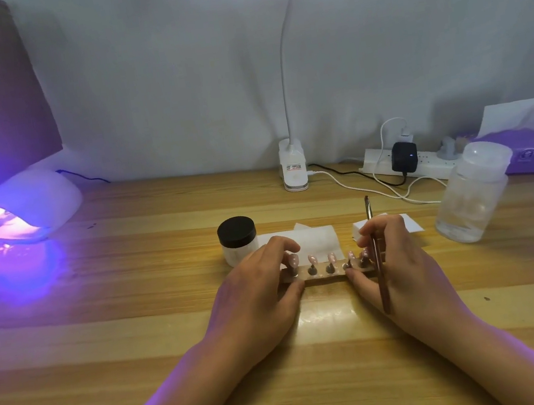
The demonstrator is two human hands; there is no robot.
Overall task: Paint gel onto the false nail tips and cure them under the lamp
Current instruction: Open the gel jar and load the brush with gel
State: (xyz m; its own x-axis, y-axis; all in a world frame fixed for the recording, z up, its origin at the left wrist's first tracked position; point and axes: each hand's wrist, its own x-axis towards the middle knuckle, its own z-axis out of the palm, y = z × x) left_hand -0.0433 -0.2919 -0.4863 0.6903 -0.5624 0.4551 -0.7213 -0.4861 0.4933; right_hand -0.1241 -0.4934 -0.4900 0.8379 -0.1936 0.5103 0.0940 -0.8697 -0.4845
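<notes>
Currently both hands are on the work, near the middle of the pale striped wooden table (133, 291).

Grip, left: my left hand (263, 282) pinches the left end of the short tan wooden strip holder (325, 275), curled fingers over the top, thumb against its near edge.

Grip, right: my right hand (396, 262) has the thin brown-handled brush (381, 275) tucked between thumb and forefinger, bristles pointing toward the far edge. The thumb tip touches the right end of the holder. I cannot tell how firmly that end is held.

Task object: five small pink false nail tips (312, 259) stand upright on dark pegs along the holder, which rests flat on the table.

Progress, judged:
- The tips look glossy, so painting seems largely done; I cannot confirm that each one is coated.
- The brush is off the tips and the black-lidded white jar (237, 238), just beyond the left hand, is closed.
- The white domed curing lamp (33, 202) at the left edge is lit violet. A small dark item sits inside, too blurred to name.
- Left to do: this holder is well apart from the lamp, so curing this set remains.

Also present: white wipes (319, 236) beyond the holder, and a clear plastic bottle with white cap (472, 196) toward the right edge.
</notes>
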